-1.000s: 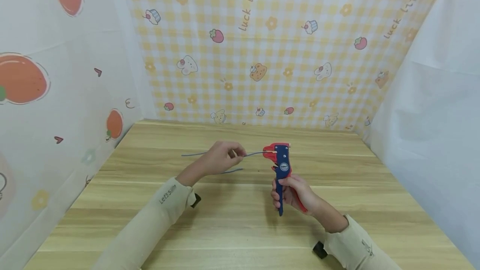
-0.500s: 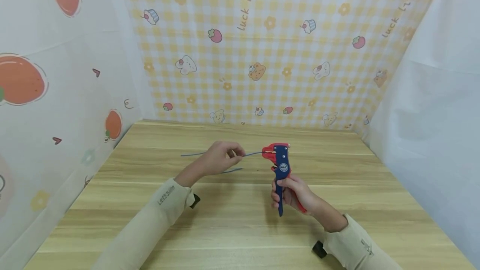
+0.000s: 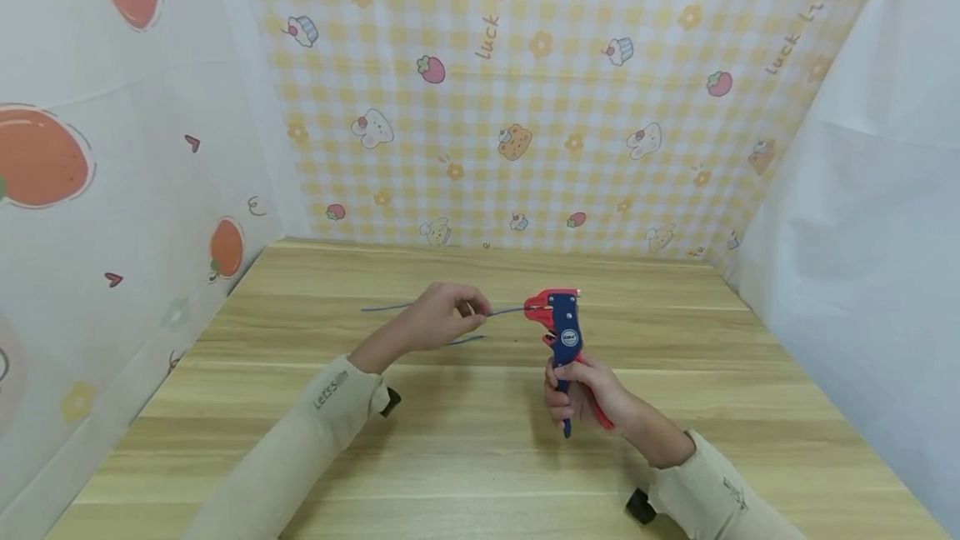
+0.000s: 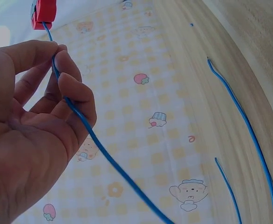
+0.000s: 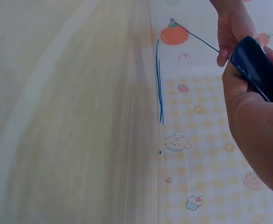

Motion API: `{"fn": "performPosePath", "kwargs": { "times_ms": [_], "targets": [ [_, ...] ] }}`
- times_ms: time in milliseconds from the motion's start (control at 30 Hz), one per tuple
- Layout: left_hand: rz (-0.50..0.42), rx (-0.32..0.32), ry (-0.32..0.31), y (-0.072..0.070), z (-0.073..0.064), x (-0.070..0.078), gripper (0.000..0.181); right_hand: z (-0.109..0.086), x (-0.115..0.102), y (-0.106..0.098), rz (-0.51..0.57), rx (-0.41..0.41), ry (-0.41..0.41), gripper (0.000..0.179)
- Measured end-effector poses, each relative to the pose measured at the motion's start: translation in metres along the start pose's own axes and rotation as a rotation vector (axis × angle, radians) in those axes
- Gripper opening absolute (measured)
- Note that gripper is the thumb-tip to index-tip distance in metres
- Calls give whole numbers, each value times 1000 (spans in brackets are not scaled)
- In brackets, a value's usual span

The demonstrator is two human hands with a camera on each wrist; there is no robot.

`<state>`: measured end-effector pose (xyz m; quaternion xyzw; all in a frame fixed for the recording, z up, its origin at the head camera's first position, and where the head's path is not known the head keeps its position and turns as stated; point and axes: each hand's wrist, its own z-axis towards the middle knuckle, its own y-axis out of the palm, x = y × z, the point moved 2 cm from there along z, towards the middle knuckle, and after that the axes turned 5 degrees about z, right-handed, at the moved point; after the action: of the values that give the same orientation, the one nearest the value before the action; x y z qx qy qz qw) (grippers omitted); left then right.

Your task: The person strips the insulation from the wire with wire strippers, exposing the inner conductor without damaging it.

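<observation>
My left hand (image 3: 444, 315) pinches a blue wire (image 4: 120, 170) between thumb and fingertips. The wire's tail runs out behind the hand, and its front end enters the red jaws of a wire stripper (image 3: 564, 319). How deep that end sits is hidden in the head view. My right hand (image 3: 588, 390) grips the stripper's blue and red handles, fingers wrapped round the blue one, holding the tool upright above the table. In the right wrist view only the end of the blue handle (image 5: 257, 67) shows, with the right hand round it.
Two more blue wires lie on the wooden table (image 3: 480, 457): a longer wire (image 4: 246, 119) and a wire (image 4: 227, 186) partly out of view. A tiny blue bit (image 4: 191, 24) lies beyond their ends. Patterned cloth (image 3: 465, 107) hangs behind the table.
The right hand's fingers have drawn the blue handle closer to the red one. The stripper has dipped slightly, and the wire's front end with it. The left hand stays nearly still.
</observation>
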<state>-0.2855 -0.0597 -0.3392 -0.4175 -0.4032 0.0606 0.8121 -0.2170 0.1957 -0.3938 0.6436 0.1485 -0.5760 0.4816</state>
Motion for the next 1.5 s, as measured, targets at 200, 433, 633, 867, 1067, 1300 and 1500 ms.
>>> {"fn": "performPosePath", "kwargs": {
  "times_ms": [200, 433, 633, 867, 1067, 1300, 1500],
  "targets": [
    [-21, -8, -9, 0, 0, 0, 7, 0, 1, 1, -1, 5, -16, 24],
    [-32, -18, -21, 2, 0, 0, 9, 1, 3, -2, 17, 86, -11, 25],
    [-33, -23, -33, 2, -3, -2, 9, 2, 3, -4, -7, 54, -20, 25],
    [-24, -16, -15, 1, -3, -3, 9, 2, 1, -2, -15, 42, -19, 24],
    [-24, -17, -8, 1, -3, -2, 9, 1, 0, -1, -19, 44, -8, 25],
    [-27, -14, 4, 1, -3, -2, 9, 0, -1, -3, -16, 45, 11, 24],
    [-28, -5, -28, -1, -4, -2, 9, 3, -3, -2, 28, -14, 36, 26]
  ]
}}
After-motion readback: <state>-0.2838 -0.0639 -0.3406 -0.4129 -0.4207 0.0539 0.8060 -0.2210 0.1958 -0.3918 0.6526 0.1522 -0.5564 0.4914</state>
